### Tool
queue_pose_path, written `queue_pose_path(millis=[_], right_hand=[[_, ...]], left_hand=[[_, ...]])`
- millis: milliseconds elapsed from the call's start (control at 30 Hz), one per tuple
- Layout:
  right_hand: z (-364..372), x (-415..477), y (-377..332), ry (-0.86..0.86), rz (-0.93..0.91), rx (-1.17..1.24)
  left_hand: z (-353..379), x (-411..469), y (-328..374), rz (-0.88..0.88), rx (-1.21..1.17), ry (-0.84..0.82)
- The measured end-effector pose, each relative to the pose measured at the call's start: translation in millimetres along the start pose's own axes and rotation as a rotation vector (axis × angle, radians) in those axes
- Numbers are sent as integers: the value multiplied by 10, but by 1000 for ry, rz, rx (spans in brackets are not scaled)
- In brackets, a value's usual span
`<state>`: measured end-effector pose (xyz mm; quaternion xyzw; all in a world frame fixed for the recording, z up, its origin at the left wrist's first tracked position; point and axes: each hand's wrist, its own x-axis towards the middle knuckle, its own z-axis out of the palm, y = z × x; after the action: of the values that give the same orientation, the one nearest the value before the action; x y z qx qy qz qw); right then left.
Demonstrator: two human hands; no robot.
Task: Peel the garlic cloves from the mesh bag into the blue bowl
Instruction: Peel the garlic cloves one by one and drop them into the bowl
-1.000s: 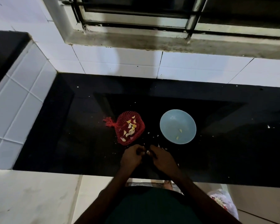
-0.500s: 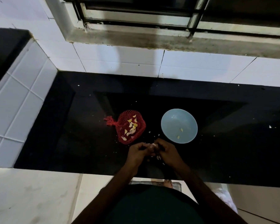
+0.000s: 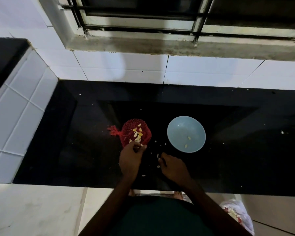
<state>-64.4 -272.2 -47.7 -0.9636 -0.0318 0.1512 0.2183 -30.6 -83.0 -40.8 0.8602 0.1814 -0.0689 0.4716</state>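
Moved since earlier: both hands, working together half a second ago, are now parting, with the left hand [image 3: 130, 159] reaching away to the left of the round pale-blue plastic bowl [image 3: 180, 126] and the right hand [image 3: 174, 168] staying just off the bowl's near-left rim.
Left hand: its fingers are curling at the near edge of the red mesh bag [image 3: 128, 132] and pinching a single clove [image 3: 144, 146].
Right hand: its fingers are curling around a pale sliver [image 3: 158, 156] at the fingertips, but I cannot tell whether they are pinching it or only touching it.
Task's things: the bag is lying flat, near the bowl and to its left, with pale unpeeled garlic cloves [image 3: 137, 133] resting on it.
Handling: the cloves are probably going to feel light and firm, with dry, papery, brittle skin, and taking each one by its ends should be leaving the skin free to strip. The peeled flesh is likely turning tacky.
Bag handling: the soft, limp mesh is likely snagging on fingers.
Counts: one bowl and one bag are sitting on the counter, and two peeled cloves [image 3: 189, 138] are lying in the bowl. Roughly a dozen cloves are showing on the bag, overlapping too much for an exact count.
Scraps: several white peel scraps [image 3: 157, 166] are lying between the bowl and the hands.
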Motion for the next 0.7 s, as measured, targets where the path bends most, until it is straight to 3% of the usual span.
queue_pose_path(millis=[367, 700], right_hand=[[10, -8, 66, 25, -61, -140], [31, -20, -19, 26, -94, -346]], left_hand=[[-24, -62, -49, 30, 31, 39], [101, -208, -133, 132, 362, -317]])
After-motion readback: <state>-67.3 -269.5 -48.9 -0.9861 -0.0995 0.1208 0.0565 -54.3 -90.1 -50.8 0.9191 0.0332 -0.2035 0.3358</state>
